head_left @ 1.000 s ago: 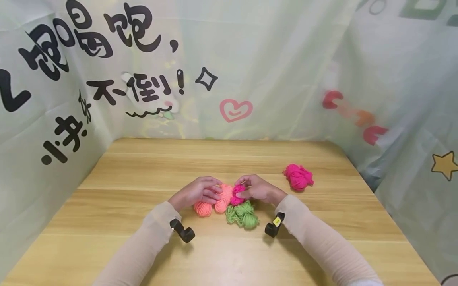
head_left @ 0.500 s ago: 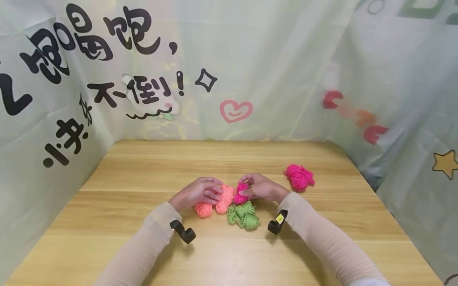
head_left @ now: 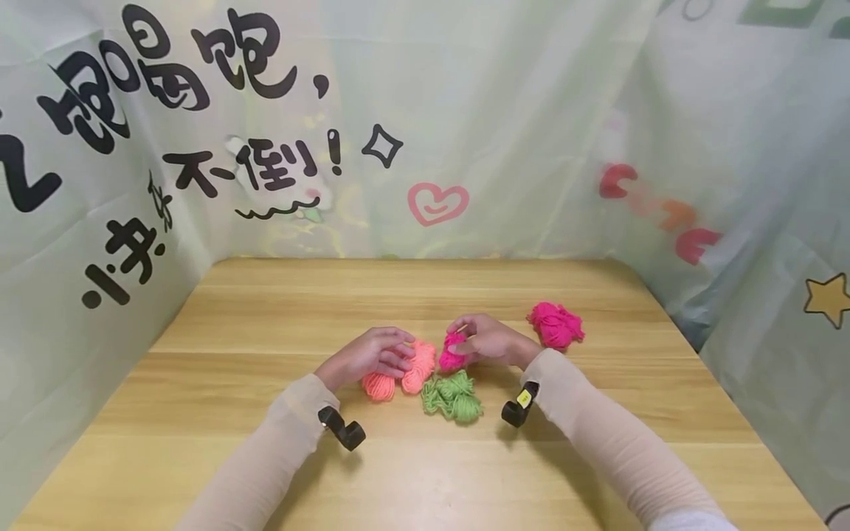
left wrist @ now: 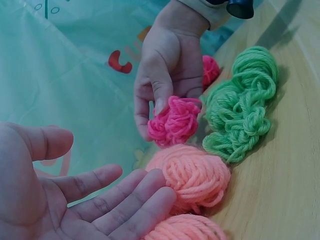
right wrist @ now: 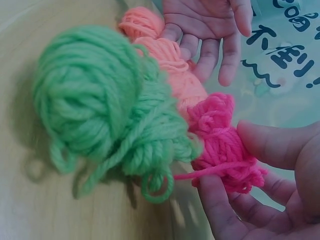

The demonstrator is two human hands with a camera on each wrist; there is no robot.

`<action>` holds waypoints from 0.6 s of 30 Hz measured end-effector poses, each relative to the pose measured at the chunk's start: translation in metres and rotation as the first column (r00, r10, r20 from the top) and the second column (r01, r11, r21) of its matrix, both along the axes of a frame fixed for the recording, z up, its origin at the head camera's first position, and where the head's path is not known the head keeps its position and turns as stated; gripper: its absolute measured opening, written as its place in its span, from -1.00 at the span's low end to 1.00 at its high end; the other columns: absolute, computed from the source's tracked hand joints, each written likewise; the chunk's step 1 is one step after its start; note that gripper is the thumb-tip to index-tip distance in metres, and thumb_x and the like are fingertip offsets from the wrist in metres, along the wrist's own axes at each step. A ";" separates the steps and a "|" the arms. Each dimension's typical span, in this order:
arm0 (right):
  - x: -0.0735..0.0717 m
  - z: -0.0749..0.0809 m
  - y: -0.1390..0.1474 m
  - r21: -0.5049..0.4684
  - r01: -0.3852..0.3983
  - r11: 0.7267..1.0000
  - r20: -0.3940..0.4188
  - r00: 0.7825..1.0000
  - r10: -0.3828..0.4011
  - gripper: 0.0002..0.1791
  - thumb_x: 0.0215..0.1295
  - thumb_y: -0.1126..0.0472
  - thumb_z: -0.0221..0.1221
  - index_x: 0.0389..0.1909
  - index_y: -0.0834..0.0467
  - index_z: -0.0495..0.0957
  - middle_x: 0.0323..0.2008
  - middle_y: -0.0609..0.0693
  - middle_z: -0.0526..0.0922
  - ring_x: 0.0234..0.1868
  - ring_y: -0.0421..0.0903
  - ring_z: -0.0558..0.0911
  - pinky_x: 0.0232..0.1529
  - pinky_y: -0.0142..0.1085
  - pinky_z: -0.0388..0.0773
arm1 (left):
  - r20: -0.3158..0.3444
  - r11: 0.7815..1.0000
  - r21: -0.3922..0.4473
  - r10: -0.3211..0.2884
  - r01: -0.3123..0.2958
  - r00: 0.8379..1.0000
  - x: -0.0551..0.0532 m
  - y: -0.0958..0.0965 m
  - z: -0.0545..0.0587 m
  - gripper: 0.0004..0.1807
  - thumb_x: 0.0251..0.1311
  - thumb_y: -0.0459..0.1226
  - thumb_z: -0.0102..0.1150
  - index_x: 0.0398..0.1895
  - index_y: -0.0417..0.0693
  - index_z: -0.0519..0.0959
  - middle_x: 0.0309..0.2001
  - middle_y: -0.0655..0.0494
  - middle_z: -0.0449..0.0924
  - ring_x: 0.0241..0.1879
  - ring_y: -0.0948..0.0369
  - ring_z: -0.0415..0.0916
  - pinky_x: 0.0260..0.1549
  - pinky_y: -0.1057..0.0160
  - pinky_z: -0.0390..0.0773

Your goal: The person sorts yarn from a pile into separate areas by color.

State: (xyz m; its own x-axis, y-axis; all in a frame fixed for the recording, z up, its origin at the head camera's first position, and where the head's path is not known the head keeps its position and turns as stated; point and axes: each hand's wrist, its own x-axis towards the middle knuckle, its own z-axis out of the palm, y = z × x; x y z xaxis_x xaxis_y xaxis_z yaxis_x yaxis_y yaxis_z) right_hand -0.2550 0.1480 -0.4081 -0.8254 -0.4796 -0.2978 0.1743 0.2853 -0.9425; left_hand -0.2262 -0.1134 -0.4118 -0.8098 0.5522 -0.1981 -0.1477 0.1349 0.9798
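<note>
My right hand (head_left: pixel 491 341) pinches a small bundle of magenta yarn (head_left: pixel 451 355) between thumb and fingers, as the right wrist view shows up close. A loose magenta strand (right wrist: pixel 200 172) trails from it toward the green yarn. My left hand (head_left: pixel 373 355) has its fingers extended, with the fingertips at the coral yarn (head_left: pixel 420 367). A second rounded lump of coral yarn (left wrist: pixel 185 229) lies below those fingers. In front of the right hand, a tangled green yarn bundle (head_left: pixel 454 398) sits on the table.
A bigger magenta yarn ball (head_left: pixel 556 326) lies farther back on the right, beyond the right wrist. Printed cloth (head_left: pixel 531 110) encloses the wooden table (head_left: pixel 425 472) at the back and both sides. Each wrist carries a small black camera (head_left: pixel 341 429).
My right hand has drawn the small magenta bundle to the right and slightly back, away from the coral yarn, opening a gap. My left hand has stayed in nearly the same place.
</note>
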 end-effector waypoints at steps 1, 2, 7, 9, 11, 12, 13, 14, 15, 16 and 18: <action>0.000 0.000 0.001 0.001 -0.004 1.000 -0.004 1.000 0.004 -0.51 0.20 0.50 0.22 0.13 0.48 0.32 -0.16 0.20 0.45 -0.31 -0.02 0.59 -0.22 -0.17 0.66 | -0.001 1.000 -0.001 0.001 -0.001 1.000 0.000 0.000 0.000 -0.53 0.47 -0.26 -0.27 0.25 -0.49 0.27 0.00 -0.28 0.51 -0.18 0.07 0.61 -0.13 0.05 0.64; -0.001 0.001 0.001 0.001 -0.005 1.000 -0.008 1.000 0.005 -0.50 0.19 0.50 0.22 0.14 0.48 0.31 -0.15 0.20 0.45 -0.31 -0.02 0.59 -0.22 -0.17 0.66 | -0.002 1.000 -0.002 0.003 -0.003 1.000 0.000 0.001 0.001 -0.53 0.47 -0.26 -0.27 0.25 -0.49 0.27 0.00 -0.28 0.51 -0.18 0.07 0.61 -0.13 0.06 0.64; -0.003 0.001 0.005 -0.002 -0.008 1.000 -0.008 1.000 0.008 -0.54 0.22 0.49 0.20 0.13 0.47 0.32 -0.17 0.19 0.47 -0.33 -0.04 0.60 -0.27 -0.20 0.65 | -0.004 1.000 -0.004 0.008 -0.008 1.000 0.001 0.003 0.001 -0.54 0.48 -0.27 -0.28 0.25 -0.49 0.27 0.02 -0.31 0.50 -0.19 0.08 0.60 -0.12 0.06 0.63; -0.003 0.000 0.007 -0.001 -0.004 1.000 -0.012 1.000 0.004 -0.57 0.24 0.48 0.20 0.11 0.44 0.34 -0.19 0.17 0.49 -0.34 -0.05 0.59 -0.30 -0.23 0.63 | -0.004 1.000 -0.004 0.009 -0.009 1.000 0.001 0.003 0.000 -0.53 0.47 -0.27 -0.28 0.25 -0.49 0.27 0.03 -0.32 0.49 -0.19 0.08 0.59 -0.12 0.06 0.63; -0.004 0.000 0.008 0.008 0.002 1.000 -0.019 1.000 -0.002 -0.60 0.24 0.47 0.21 0.08 0.41 0.37 -0.22 0.15 0.50 -0.35 -0.06 0.58 -0.34 -0.25 0.61 | -0.004 1.000 -0.003 0.010 -0.010 1.000 0.002 0.003 0.000 -0.53 0.47 -0.27 -0.28 0.25 -0.50 0.27 0.03 -0.33 0.49 -0.19 0.08 0.59 -0.11 0.06 0.63; -0.004 0.000 0.009 0.010 0.003 1.000 -0.023 1.000 -0.003 -0.61 0.23 0.47 0.21 0.07 0.41 0.38 -0.23 0.15 0.50 -0.36 -0.06 0.57 -0.35 -0.26 0.61 | -0.004 1.000 -0.004 0.011 -0.011 1.000 0.002 0.003 -0.001 -0.53 0.47 -0.27 -0.28 0.25 -0.50 0.27 0.04 -0.33 0.49 -0.19 0.08 0.59 -0.11 0.06 0.63; -0.004 0.000 0.009 0.010 0.003 1.000 -0.024 1.000 -0.002 -0.61 0.23 0.47 0.21 0.07 0.40 0.39 -0.23 0.15 0.50 -0.36 -0.06 0.57 -0.35 -0.26 0.60 | -0.002 1.000 -0.006 0.013 -0.013 1.000 0.002 0.003 -0.001 -0.53 0.47 -0.27 -0.28 0.25 -0.49 0.27 0.04 -0.33 0.49 -0.18 0.08 0.59 -0.11 0.06 0.63; -0.004 0.000 0.009 0.012 -0.002 1.000 -0.030 1.000 0.002 -0.61 0.23 0.47 0.21 0.07 0.40 0.39 -0.23 0.15 0.50 -0.35 -0.06 0.57 -0.35 -0.26 0.60 | -0.003 1.000 -0.008 0.015 -0.015 1.000 0.002 0.003 -0.001 -0.53 0.47 -0.27 -0.28 0.26 -0.49 0.26 0.04 -0.33 0.49 -0.18 0.08 0.59 -0.11 0.06 0.63; -0.004 0.001 0.009 0.011 -0.003 1.000 -0.030 1.000 0.003 -0.62 0.24 0.47 0.21 0.06 0.41 0.39 -0.23 0.15 0.50 -0.35 -0.06 0.57 -0.35 -0.25 0.60 | -0.003 1.000 -0.009 0.017 -0.017 1.000 0.002 0.003 -0.001 -0.53 0.47 -0.27 -0.28 0.26 -0.49 0.26 0.04 -0.33 0.49 -0.18 0.08 0.59 -0.11 0.06 0.63; -0.004 0.002 0.009 0.008 -0.005 1.000 -0.029 1.000 0.005 -0.62 0.24 0.47 0.20 0.07 0.41 0.39 -0.23 0.15 0.50 -0.36 -0.05 0.57 -0.35 -0.24 0.61 | -0.005 1.000 -0.010 0.017 -0.017 1.000 0.002 0.003 -0.002 -0.53 0.47 -0.27 -0.27 0.26 -0.49 0.26 0.04 -0.33 0.49 -0.18 0.08 0.59 -0.11 0.06 0.63; -0.005 0.004 0.010 0.003 -0.012 1.000 -0.029 1.000 0.012 -0.63 0.26 0.47 0.18 0.08 0.42 0.38 -0.22 0.17 0.50 -0.37 -0.05 0.57 -0.34 -0.21 0.62 | -0.009 1.000 -0.008 0.020 -0.020 1.000 0.002 0.002 -0.001 -0.53 0.47 -0.27 -0.26 0.26 -0.49 0.26 0.04 -0.33 0.49 -0.18 0.08 0.59 -0.11 0.06 0.63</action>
State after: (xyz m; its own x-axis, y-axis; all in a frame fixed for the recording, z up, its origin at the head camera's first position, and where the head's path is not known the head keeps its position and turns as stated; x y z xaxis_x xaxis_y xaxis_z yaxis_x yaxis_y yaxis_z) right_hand -0.2597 0.1579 -0.4040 -0.8279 -0.4886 -0.2754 0.1438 0.2897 -0.9463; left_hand -0.2245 -0.1110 -0.4133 -0.8223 0.5343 -0.1958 -0.1421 0.1404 0.9798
